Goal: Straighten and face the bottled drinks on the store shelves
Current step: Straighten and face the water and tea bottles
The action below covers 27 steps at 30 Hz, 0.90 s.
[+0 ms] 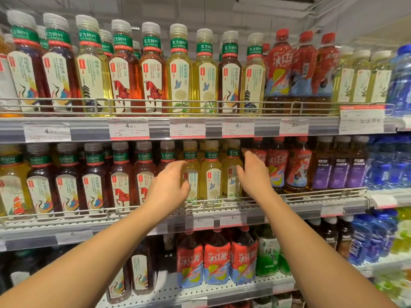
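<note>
Two hands (168, 185) (253, 172) among square-shouldered bottles (211, 174)

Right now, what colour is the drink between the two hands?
Pale yellow bottle, seen in the head view.

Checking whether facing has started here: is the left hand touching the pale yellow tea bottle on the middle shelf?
Cannot tell. In the head view the left hand overlaps the yellow bottle, fingers curled open, but no contact or gap shows plainly.

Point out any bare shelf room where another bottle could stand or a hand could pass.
Bottom shelf: a bare perforated patch between the dark tea bottles and the red iced-tea bottles. Top and middle shelves are packed cap to cap behind the wire rails; hands only fit over them.
</note>
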Tool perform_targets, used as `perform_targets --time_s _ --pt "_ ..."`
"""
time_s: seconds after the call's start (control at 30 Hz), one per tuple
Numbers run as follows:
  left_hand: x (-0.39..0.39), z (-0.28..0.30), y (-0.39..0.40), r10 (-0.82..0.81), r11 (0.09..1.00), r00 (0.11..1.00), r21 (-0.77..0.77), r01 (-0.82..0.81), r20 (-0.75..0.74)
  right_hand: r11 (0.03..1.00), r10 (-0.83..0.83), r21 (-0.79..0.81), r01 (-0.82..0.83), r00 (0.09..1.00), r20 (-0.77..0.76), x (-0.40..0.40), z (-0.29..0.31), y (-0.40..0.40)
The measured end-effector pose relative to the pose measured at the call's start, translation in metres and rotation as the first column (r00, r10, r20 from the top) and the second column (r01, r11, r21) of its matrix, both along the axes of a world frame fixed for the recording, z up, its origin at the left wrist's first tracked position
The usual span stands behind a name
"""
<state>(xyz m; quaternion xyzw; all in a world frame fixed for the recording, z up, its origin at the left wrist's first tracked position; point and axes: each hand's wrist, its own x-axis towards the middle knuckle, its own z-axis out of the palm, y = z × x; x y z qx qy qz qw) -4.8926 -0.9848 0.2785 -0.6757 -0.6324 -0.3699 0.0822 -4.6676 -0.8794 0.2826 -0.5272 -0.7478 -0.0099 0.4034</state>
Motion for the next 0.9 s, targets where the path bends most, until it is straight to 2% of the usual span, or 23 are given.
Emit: perform_targets --time_s 0.1,0.17,0.37,0.5,0.67,0.73,0.8,0.9 --pt "0.011 -0.001 0.012 0.034 0.996 0.999 -0.08 -0.035 -0.006 0.998 0.007 -0.055 -0.001 0.995 0.096 -0.004 0.004 0.005" --pt "0.015 -0.004 0.017 0.049 0.99 0.999 -0.134 -0.049 -0.005 0.998 -0.009 -0.068 0.016 0.995 0.099 -0.007 0.009 0.009" --pt "0.014 -0.016 0.024 0.071 0.986 0.995 -0.144 -0.08 -0.065 0.991 -0.042 -0.127 0.035 0.998 -0.051 -0.016 0.012 0.014" --pt "0.01 -0.018 0.024 0.052 0.989 0.991 -0.133 -0.069 -0.123 0.99 -0.105 -0.108 0.095 0.991 -0.088 -0.026 0.011 0.011" --pt "0.006 -0.022 0.026 0.054 0.988 0.977 -0.13 -0.083 -0.205 0.987 -0.136 -0.096 0.132 0.99 -0.028 -0.036 0.038 0.015" --pt "0.005 -0.023 0.026 0.055 0.989 0.973 -0.12 -0.084 -0.224 0.976 -0.153 -0.161 0.148 0.988 -0.021 -0.04 0.052 0.025" --pt "0.004 -0.024 0.024 0.051 0.99 0.973 -0.115 -0.078 -0.225 0.959 -0.17 -0.219 0.181 0.983 0.066 -0.042 0.06 0.029" --pt "0.003 -0.024 0.023 0.039 0.992 0.972 -0.111 -0.066 -0.234 0.956 -0.164 -0.233 0.177 0.984 0.075 -0.042 0.065 0.031"
